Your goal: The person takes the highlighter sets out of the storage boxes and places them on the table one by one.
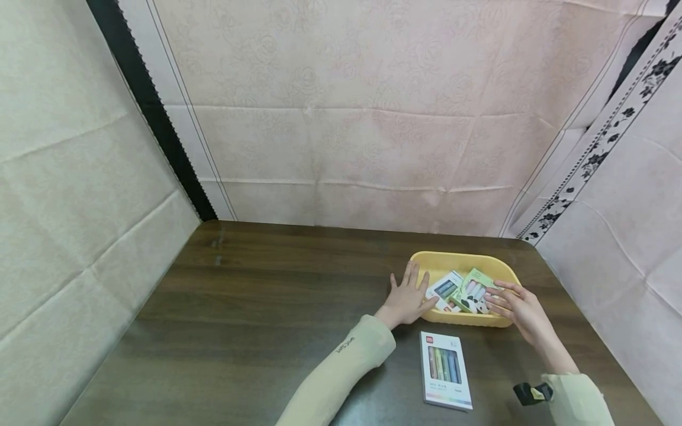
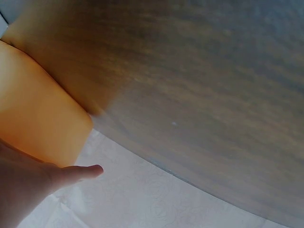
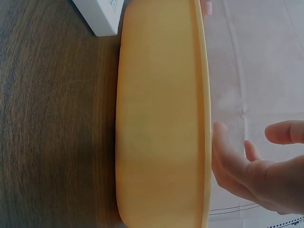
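A yellow plastic basket (image 1: pixel 463 319) stands towards the right of the table. Inside it lie a green-and-white box (image 1: pixel 476 273) with a picture of pens or sticks on it and a white box (image 1: pixel 454 277), overlapping. My left hand (image 1: pixel 406 303) is spread at the basket's left end, thumb towards the near rim; whether it touches is unclear. Over the basket's right end, my right hand (image 1: pixel 521 312) has its fingers loosely extended by the green box, gripping nothing visible. The right wrist view shows the basket's side wall (image 3: pixel 159 118) beside the fingers (image 3: pixel 230 156).
Just in front of the basket, a white box (image 1: pixel 465 395) printed with coloured sticks lies flat on the dark wooden table (image 1: pixel 256 331). Light patterned cloth (image 1: pixel 341 148) hangs behind the table and along both sides. A black strap piece (image 1: pixel 524 393) sits at the right wrist.
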Demonstrator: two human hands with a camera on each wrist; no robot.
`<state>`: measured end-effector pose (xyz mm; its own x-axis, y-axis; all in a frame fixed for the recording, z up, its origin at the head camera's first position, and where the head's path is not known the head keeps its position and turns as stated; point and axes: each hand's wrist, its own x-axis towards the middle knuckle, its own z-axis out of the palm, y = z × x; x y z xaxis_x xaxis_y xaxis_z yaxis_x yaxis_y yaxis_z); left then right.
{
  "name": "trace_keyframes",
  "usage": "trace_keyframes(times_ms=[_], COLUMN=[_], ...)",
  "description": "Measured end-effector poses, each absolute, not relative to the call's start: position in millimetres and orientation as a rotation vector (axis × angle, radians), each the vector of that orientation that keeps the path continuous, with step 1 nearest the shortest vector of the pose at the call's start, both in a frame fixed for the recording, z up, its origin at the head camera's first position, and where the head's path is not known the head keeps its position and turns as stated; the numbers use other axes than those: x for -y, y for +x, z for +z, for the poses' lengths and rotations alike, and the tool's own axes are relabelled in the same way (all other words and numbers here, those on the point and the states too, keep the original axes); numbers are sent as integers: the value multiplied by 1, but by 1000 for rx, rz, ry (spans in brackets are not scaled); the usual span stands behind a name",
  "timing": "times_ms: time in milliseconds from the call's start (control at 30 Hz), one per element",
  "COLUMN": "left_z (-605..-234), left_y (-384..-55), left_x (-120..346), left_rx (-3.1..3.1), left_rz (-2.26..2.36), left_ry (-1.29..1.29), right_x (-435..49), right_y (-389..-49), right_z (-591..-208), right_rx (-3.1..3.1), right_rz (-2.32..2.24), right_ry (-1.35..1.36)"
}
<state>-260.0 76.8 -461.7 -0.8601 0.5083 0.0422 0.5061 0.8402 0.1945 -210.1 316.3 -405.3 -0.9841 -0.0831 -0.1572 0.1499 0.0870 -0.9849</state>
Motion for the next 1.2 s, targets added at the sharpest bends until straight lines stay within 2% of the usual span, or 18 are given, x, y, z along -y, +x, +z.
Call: trace_keyframes(times_ms=[667,1200], left_z=[-464,-465], left_y=[-261,-261], left_x=[-78,-78], left_rx=[-3016,-2998], left_rz=[316,329], left_ry=[836,815], right_x=[-320,-327], right_y=[-217,-224], right_z=[-413,-414], right_rx=[-2382,-2306], right_rz=[-1724,-1786], right_ry=[122,113])
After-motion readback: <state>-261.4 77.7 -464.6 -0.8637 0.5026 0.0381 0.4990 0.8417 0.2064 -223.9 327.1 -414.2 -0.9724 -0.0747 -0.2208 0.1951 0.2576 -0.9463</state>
